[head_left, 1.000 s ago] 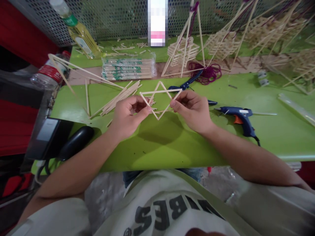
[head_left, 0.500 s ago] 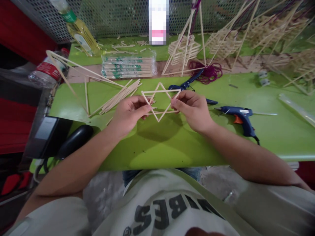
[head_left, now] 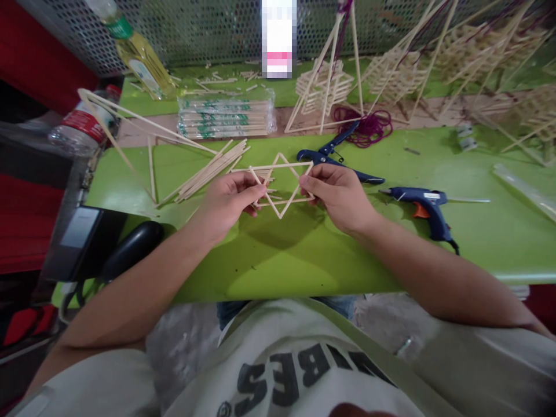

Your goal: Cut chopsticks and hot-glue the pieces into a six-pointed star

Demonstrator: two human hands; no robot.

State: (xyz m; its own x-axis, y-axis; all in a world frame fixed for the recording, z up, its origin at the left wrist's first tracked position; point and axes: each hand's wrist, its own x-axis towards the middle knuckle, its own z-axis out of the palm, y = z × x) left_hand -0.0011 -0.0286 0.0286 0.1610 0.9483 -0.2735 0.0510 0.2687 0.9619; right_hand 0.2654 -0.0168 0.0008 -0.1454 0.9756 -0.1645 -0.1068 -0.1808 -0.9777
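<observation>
A six-pointed star frame of thin wooden sticks [head_left: 281, 166] is held up above the green table. My left hand [head_left: 232, 200] pinches its left side between thumb and fingers. On the opposite side my right hand [head_left: 336, 194] grips it the same way. Short sticks [head_left: 271, 175] lie on the table behind the star, partly covered by it and by my left hand. Longer loose sticks [head_left: 212, 171] form a pile beyond my left hand. Just past my right hand lie blue-handled cutters [head_left: 324, 155], and further right rests a blue glue gun [head_left: 428, 200] with an orange trigger.
Stick towers [head_left: 324, 90] stand at the back right beside a purple string coil [head_left: 369, 127]. Wrapped sticks [head_left: 226, 117], an oil bottle [head_left: 143, 61] and a stick frame [head_left: 150, 168] are at the left back. A black device [head_left: 89, 240] sits at the left edge.
The star's far edge has dipped slightly towards the table, so it looks flatter. My right hand has shifted a little to the left. Both hands keep their hold.
</observation>
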